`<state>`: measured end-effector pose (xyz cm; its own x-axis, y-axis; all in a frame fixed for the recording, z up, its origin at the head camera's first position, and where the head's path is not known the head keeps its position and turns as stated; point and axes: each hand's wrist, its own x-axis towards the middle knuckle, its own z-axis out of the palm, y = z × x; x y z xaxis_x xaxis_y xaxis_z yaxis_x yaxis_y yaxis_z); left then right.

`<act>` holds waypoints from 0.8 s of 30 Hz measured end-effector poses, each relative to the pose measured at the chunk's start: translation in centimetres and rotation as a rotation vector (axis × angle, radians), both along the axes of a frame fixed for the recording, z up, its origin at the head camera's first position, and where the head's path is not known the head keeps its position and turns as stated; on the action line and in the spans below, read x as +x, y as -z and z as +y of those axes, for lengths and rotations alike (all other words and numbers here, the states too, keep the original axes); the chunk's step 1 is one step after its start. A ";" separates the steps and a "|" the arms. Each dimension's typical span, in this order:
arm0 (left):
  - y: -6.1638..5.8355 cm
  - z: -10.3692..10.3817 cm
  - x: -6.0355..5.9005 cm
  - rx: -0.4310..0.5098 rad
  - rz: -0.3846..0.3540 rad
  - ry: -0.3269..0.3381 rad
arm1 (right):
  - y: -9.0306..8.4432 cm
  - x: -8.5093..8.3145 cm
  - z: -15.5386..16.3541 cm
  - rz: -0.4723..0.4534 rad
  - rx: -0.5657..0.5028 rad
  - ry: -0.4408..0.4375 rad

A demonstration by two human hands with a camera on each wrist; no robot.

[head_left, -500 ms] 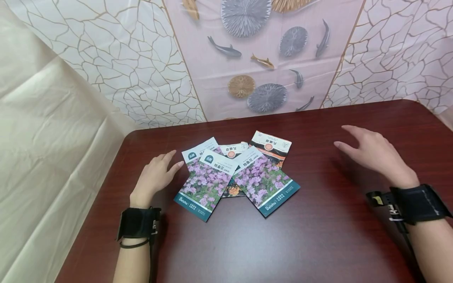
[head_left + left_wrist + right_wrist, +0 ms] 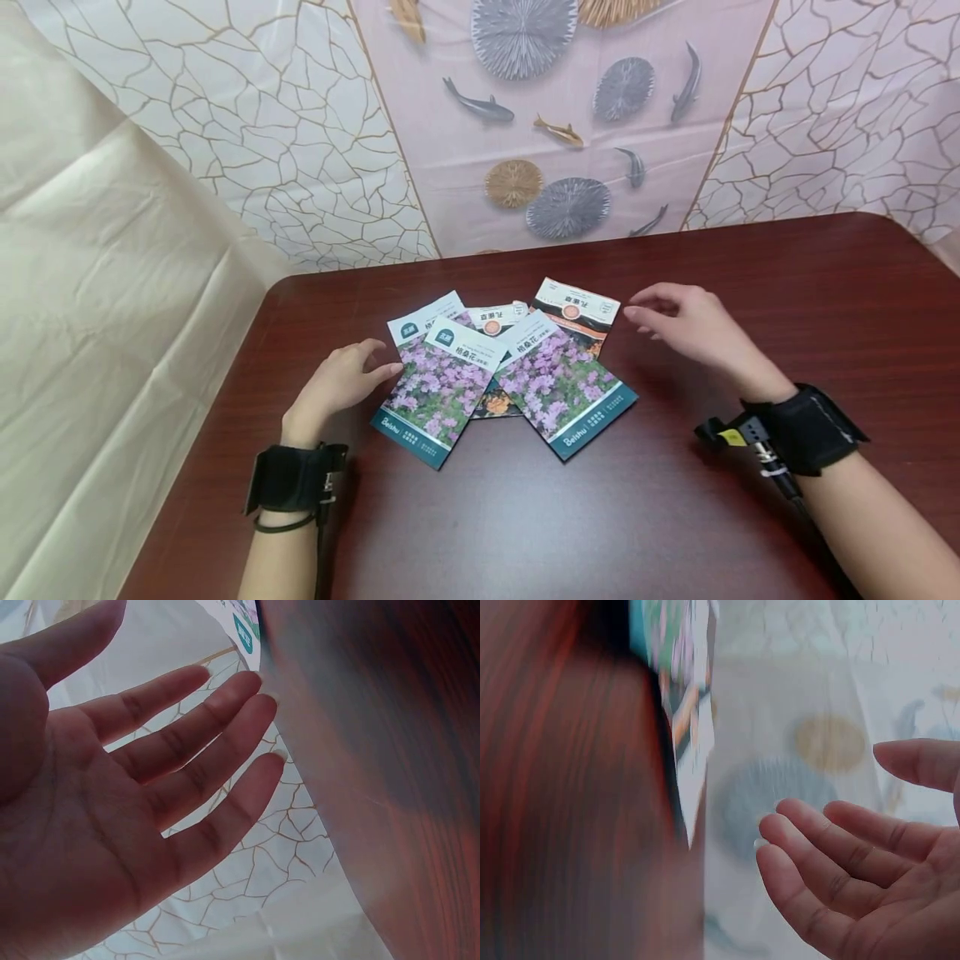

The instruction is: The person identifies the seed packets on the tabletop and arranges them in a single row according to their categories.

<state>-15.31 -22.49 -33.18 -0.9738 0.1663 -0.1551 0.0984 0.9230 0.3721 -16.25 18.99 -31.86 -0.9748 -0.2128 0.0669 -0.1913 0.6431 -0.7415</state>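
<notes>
Seed packets [image 2: 501, 367]: five, fanned and overlapping, flat at the middle of the dark red table [image 2: 675, 517]; three show purple flowers, two orange. Left hand [image 2: 339, 386]: fingers relaxed, tips at the left edge of the nearest purple packet [image 2: 440, 390], gripping nothing. Right hand [image 2: 693, 327]: fingers loosely spread, holding nothing; half a second ago it hovered well right of the fan, now it sits just beside the far orange packet [image 2: 576, 314]. Judgement: both hands are closing on the fan. Black wrist straps [image 2: 296, 477] on both arms.
</notes>
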 end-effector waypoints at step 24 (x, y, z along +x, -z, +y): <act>0.3 1.0 0.0 -0.052 -0.029 0.070 | 4.0 -3.6 -11.1 -0.521 -0.343 -0.140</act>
<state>-15.35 -21.50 -33.49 -0.9552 0.2245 -0.1931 0.1528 0.9323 0.3279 -19.83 7.91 -35.87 -0.8624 -0.3915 -0.3209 0.1843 0.3475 -0.9194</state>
